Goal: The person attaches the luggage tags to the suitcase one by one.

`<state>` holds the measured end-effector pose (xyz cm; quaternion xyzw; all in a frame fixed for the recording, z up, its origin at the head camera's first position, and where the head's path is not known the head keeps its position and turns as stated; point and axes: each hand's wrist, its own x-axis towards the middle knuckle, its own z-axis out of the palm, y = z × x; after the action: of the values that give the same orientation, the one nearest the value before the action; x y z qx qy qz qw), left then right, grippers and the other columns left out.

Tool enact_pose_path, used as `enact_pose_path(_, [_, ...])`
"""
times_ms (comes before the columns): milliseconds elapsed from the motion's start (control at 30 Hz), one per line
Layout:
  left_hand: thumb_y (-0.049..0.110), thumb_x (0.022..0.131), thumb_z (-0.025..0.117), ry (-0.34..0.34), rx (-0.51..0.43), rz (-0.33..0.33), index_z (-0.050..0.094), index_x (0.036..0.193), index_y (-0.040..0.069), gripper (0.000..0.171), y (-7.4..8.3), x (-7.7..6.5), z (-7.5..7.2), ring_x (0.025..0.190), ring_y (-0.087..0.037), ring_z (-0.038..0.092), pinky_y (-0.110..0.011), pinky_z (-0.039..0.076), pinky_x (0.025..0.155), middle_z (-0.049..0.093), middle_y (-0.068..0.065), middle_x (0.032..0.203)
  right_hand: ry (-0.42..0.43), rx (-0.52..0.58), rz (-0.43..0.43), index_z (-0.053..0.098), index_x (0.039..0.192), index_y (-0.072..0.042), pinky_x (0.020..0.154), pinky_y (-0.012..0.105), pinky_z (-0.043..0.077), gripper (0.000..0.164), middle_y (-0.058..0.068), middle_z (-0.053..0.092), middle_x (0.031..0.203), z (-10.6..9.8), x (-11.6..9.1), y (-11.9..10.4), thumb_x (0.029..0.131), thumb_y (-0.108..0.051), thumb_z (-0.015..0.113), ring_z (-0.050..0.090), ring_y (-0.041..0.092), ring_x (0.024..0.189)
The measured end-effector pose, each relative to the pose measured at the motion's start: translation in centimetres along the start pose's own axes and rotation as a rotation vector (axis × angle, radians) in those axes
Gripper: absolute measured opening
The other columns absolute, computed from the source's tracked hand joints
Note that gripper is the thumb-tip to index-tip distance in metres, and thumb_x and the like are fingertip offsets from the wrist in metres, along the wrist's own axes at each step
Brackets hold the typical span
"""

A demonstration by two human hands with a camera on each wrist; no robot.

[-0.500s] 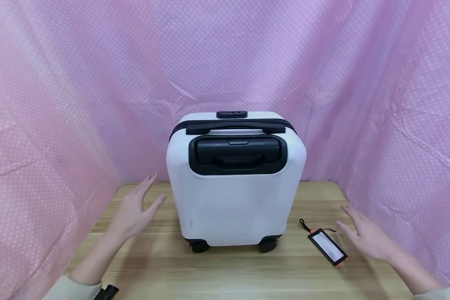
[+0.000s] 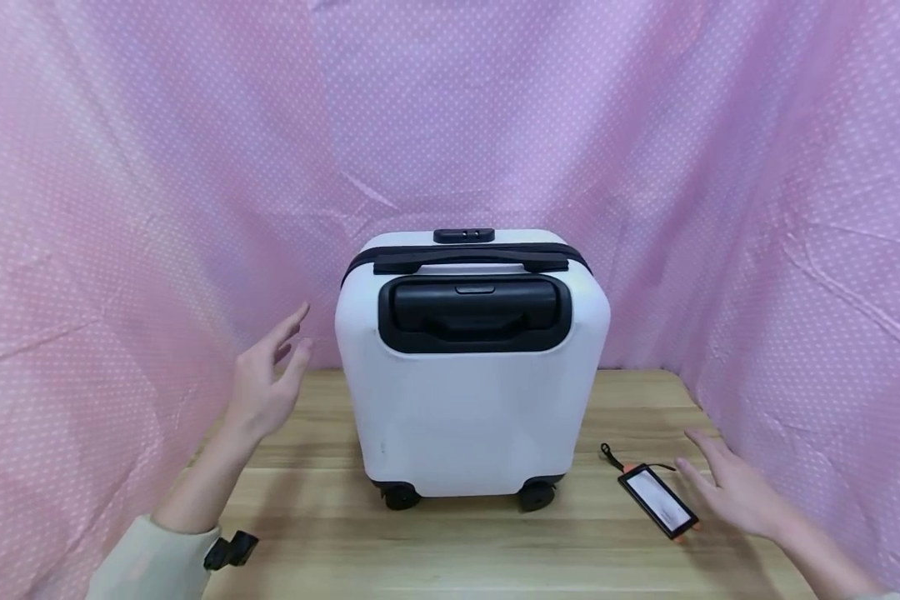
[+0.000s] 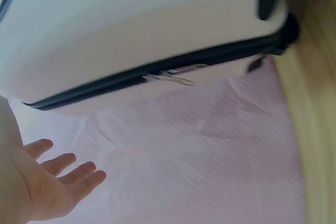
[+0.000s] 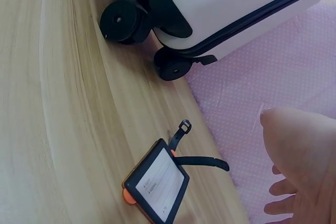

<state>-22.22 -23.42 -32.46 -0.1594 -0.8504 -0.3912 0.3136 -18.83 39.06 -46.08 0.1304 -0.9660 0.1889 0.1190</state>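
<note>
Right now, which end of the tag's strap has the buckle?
The buckle end is the one nearer the suitcase, tipped with a squared loop; the plain end has no loop and lies nearer the right hand.

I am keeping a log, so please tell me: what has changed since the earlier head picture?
The left hand has moved up in the head view and a little away from the white suitcase. Nothing was taken hold of or let go. The suitcase, luggage tag and right hand stay about where they were.
</note>
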Motion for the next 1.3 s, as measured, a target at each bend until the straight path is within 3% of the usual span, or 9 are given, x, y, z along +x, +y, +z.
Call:
enact_pose_path(233, [0.021,0.107,0.057,0.038,-0.054,0.097,0.053,0.158,0.014,0.051,2.1,2.6,0.6,0.144,-0.042,0.056,-0.06,0.048,0.114,0.056,-0.014,0.159,-0.011,0.009,0.029,0.044,0.148,0.018,0.104,0.077,0.04,0.063,0.046,0.049,0.145,0.4,-0.2,0.4,0.109,-0.03,0.056,0.049,0.067,0.13])
enact_pose_path(533, [0.022,0.096,0.066,0.044,-0.085,0.207,0.054,0.156,0.011,0.062,4.1,4.8,2.1,0.148,-0.032,0.054,-0.058,0.045,0.12,0.059,-0.011,0.158,-0.017,0.031,0.025,0.046,0.147,0.018,0.103,0.077,0.041,0.06,0.045,0.051,0.145,1.2,-0.1,1.5,0.109,-0.028,0.057,0.05,0.067,0.129])
enact_pose_path(700, [0.025,0.093,0.068,0.053,-0.082,0.244,0.056,0.155,0.014,0.064,4.9,5.3,2.6,0.144,-0.031,0.057,-0.055,0.044,0.12,0.061,-0.011,0.155,-0.025,0.056,0.025,0.046,0.146,0.019,0.102,0.078,0.041,0.061,0.046,0.051,0.144,1.3,0.1,1.8,0.107,-0.027,0.06,0.05,0.069,0.128])
enact_pose_path(867, [0.027,0.092,0.069,0.069,-0.085,0.28,0.061,0.151,0.013,0.061,5.3,5.3,2.9,0.149,-0.03,0.054,-0.054,0.041,0.122,0.06,-0.01,0.156,-0.007,0.051,-0.018,0.05,0.14,0.02,0.101,0.077,0.044,0.057,0.045,0.057,0.138,1.7,0.3,2.4,0.1,-0.015,0.069,0.055,0.066,0.125])
enact_pose_path(1000, [0.026,0.092,0.07,0.082,-0.078,0.302,0.065,0.147,0.011,0.057,5.4,5.4,3.0,0.149,-0.03,0.054,-0.052,0.042,0.121,0.062,-0.011,0.154,0.021,0.048,-0.048,0.056,0.136,0.017,0.092,0.072,0.053,0.052,0.041,0.064,0.13,2.2,0.4,2.7,0.093,-0.008,0.074,0.068,0.057,0.11])
enact_pose_path(1133, [0.026,0.092,0.071,0.086,-0.069,0.302,0.066,0.145,0.01,0.055,5.4,5.4,3.0,0.148,-0.029,0.055,-0.049,0.044,0.12,0.063,-0.011,0.153,0.019,0.064,-0.044,0.059,0.135,0.012,0.081,0.063,0.061,0.049,0.037,0.068,0.127,2.7,0.6,3.0,0.093,-0.008,0.075,0.074,0.049,0.1])
enact_pose_path(1300, [0.024,0.092,0.072,0.066,-0.058,0.282,0.066,0.145,0.012,0.055,5.4,5.3,3.0,0.147,-0.028,0.056,-0.032,0.042,0.12,0.063,-0.009,0.154,-0.017,0.116,-0.037,0.06,0.135,0.013,0.081,0.058,0.063,0.048,0.036,0.067,0.131,3.1,0.8,3.4,0.092,-0.004,0.075,0.073,0.05,0.103])
